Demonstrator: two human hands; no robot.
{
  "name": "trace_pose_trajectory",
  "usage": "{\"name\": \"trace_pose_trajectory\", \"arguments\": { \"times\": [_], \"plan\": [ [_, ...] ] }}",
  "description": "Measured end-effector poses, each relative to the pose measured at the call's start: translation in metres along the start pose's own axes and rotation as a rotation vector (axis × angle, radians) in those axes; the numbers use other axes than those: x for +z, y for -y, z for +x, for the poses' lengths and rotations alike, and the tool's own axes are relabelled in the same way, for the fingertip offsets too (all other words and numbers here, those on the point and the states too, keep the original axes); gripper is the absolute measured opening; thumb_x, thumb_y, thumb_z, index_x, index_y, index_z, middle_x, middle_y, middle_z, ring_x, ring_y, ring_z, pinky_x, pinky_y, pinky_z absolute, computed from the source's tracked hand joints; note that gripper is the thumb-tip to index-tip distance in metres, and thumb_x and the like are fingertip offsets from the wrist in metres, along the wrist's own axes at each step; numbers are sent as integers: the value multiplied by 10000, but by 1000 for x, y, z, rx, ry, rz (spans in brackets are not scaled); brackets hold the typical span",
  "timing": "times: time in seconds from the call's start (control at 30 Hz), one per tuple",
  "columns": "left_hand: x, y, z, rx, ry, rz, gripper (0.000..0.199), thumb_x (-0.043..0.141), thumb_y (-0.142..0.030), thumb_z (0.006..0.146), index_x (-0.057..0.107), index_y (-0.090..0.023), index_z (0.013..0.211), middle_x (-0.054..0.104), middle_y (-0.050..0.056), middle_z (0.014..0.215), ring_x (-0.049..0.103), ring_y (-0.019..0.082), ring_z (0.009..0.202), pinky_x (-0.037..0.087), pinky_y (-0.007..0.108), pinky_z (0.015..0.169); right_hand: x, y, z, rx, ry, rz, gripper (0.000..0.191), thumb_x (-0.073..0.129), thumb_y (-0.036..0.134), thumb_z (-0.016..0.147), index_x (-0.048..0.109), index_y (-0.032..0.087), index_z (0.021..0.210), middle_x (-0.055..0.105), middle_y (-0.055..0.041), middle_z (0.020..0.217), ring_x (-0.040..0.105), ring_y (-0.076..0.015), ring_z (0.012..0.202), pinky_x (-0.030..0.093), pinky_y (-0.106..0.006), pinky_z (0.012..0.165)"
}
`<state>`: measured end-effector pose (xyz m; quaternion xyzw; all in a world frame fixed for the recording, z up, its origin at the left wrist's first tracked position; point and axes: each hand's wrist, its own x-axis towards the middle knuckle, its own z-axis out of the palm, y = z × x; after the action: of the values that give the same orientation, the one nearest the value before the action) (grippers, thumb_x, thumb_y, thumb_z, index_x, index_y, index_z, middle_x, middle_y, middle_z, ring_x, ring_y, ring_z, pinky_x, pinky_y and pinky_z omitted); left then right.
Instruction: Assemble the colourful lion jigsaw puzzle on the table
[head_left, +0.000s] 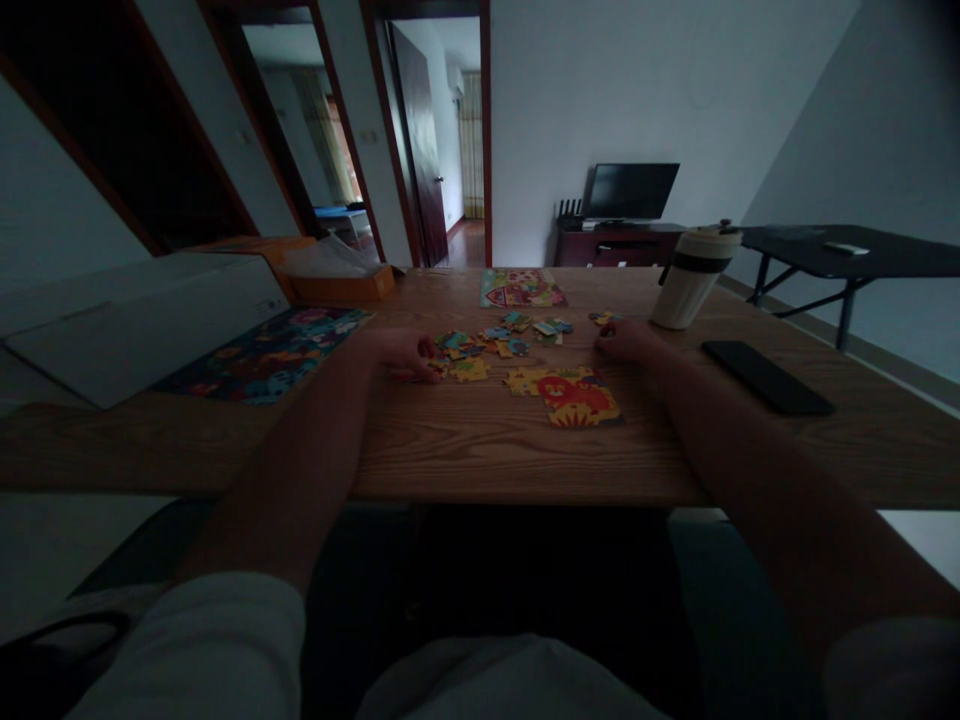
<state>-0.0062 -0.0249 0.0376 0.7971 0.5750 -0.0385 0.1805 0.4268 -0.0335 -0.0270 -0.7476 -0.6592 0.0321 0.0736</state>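
My left hand (409, 353) rests at the left edge of a loose heap of jigsaw puzzle pieces (461, 345), its fingers curled down. Whatever may be between its fingertips is too dark to make out. Across the heap, my right hand (622, 341) is closed on the tabletop beside a small group of pieces (602, 317); its grip is hidden too. Between the hands and nearer to me lies a joined section of puzzle (577, 395), yellow with a red lion. A yellow piece (470, 370) lies just right of my left fingers.
A bright picture sheet (523, 288) lies at the table's far edge. To the left are a dark picture sheet (277, 350), a white box (142, 310) and an orange box (345, 287). A tumbler (694, 280) and a black phone-like slab (765, 376) stand and lie at right.
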Motion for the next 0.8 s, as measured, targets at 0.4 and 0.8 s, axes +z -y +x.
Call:
{"name": "trace_pose_trajectory", "arguments": {
  "times": [0.4,0.8],
  "plan": [
    [-1,1,-2,50,-95,-33,558,884,-472,559,689,-218,1016,739,67,1008,669,244,892,447,270,695,-8,7,-8,8,1,20,373,576,314,924,718,166,1236,724,-157,1210,689,-304,1073,527,-386,915],
    [5,-37,-4,242,-205,-235,353,711,-375,854,691,-219,1170,771,49,1060,710,206,931,511,281,761,-33,121,-87,-729,203,93,547,689,565,858,674,331,1352,660,-44,1376,647,-287,1193,486,-407,1040]
  ]
}}
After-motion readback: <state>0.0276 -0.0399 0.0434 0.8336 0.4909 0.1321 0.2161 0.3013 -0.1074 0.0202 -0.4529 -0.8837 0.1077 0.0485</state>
